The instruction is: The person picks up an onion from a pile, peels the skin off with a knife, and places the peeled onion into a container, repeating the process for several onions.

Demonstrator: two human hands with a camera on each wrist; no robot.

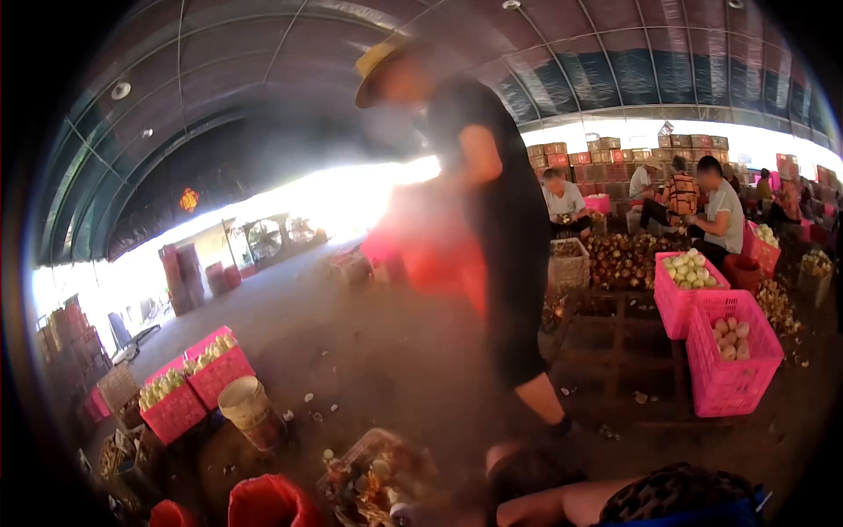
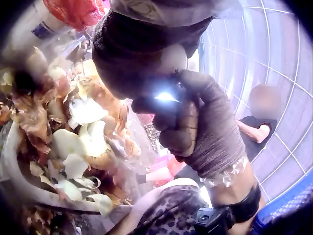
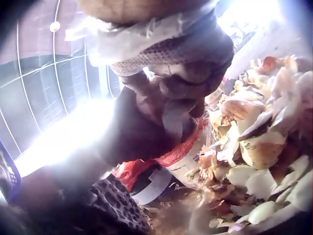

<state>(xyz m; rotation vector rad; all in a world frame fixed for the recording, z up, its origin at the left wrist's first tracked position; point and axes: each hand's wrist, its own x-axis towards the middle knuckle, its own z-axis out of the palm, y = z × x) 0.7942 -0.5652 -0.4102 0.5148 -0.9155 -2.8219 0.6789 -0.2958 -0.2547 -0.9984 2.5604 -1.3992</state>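
Observation:
In the left wrist view, my gloved left hand holds a pale, rounded onion, mostly covered by the dark glove. My right hand, also gloved, grips the wooden handle of a small knife close against it. Bright glare hides most of the blade. In the right wrist view, the right hand and the left hand are close together, with a pale strip by the fingers. Beside them, a container holds a heap of onion skins and pale peelings.
A person in dark clothes passes just in front, with a blurred red bundle. Pink crates of peeled onions stand right; more pink crates and a white bucket stand left. Several seated people work behind.

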